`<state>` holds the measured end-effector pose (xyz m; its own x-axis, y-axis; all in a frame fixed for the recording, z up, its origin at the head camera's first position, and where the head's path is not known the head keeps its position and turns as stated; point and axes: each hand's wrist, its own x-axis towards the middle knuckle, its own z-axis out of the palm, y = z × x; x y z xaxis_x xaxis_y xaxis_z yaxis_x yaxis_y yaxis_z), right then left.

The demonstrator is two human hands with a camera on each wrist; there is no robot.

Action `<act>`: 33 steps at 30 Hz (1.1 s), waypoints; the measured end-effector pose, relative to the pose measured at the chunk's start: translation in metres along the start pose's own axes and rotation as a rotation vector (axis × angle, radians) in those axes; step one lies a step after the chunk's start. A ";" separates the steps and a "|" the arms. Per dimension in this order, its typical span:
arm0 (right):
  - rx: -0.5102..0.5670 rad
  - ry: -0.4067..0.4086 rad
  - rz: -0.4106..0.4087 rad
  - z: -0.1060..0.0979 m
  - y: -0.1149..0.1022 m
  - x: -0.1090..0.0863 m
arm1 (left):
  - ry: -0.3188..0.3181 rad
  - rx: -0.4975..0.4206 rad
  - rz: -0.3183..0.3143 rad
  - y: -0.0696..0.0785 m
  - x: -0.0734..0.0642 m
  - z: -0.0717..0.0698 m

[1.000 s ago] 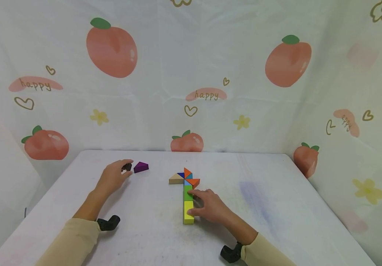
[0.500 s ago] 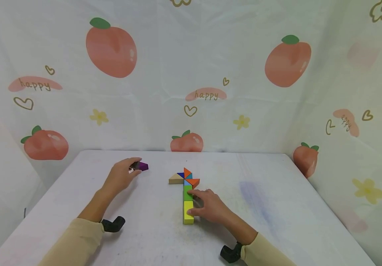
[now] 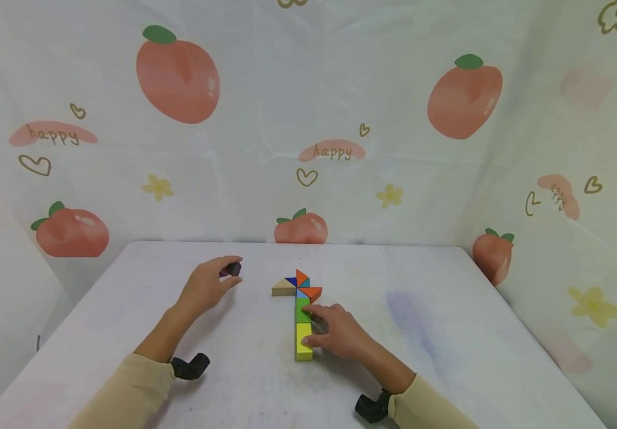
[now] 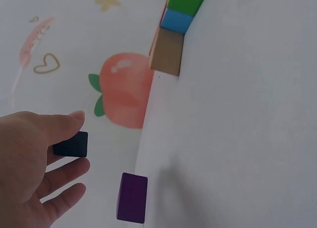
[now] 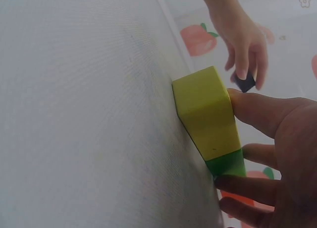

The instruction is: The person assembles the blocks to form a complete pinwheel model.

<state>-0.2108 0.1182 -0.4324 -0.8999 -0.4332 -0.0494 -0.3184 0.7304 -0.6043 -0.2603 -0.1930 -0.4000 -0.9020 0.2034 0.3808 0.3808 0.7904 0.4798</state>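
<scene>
My left hand (image 3: 206, 288) pinches a small dark block (image 3: 235, 269) between thumb and fingers, over the far left of the table. In the left wrist view a purple block (image 4: 132, 198) lies on the table beyond that hand; the head view has it mostly hidden behind the fingers. My right hand (image 3: 340, 331) rests on a column of blocks, thumb on the yellow block (image 3: 303, 351) and a fingertip on the green block (image 3: 301, 311). Above the green one, a light blue piece, orange triangles (image 3: 313, 293), blue triangles and a tan triangle (image 3: 284, 288) form a pinwheel.
The white table (image 3: 394, 381) carries a bluish-purple stain (image 3: 410, 319) on its right side. Behind it hangs a white curtain (image 3: 265, 89) printed with fruit, hearts and flowers. Black cameras are strapped to both wrists.
The left hand has moved right with the dark block, passing in front of the purple block. My right hand and the assembled blocks have stayed in place.
</scene>
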 end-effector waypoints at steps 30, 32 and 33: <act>-0.015 -0.002 0.018 0.001 -0.001 0.001 | -0.111 0.042 0.043 0.024 -0.009 0.035; -0.019 0.000 0.021 0.001 -0.001 0.001 | -0.132 0.053 0.041 0.025 -0.009 0.036; -0.021 0.001 0.022 0.001 -0.001 0.001 | -0.140 0.056 0.041 0.026 -0.009 0.036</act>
<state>-0.2113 0.1164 -0.4325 -0.9069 -0.4167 -0.0617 -0.3049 0.7504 -0.5864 -0.2498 -0.1536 -0.4197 -0.9070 0.3118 0.2832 0.4095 0.8099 0.4199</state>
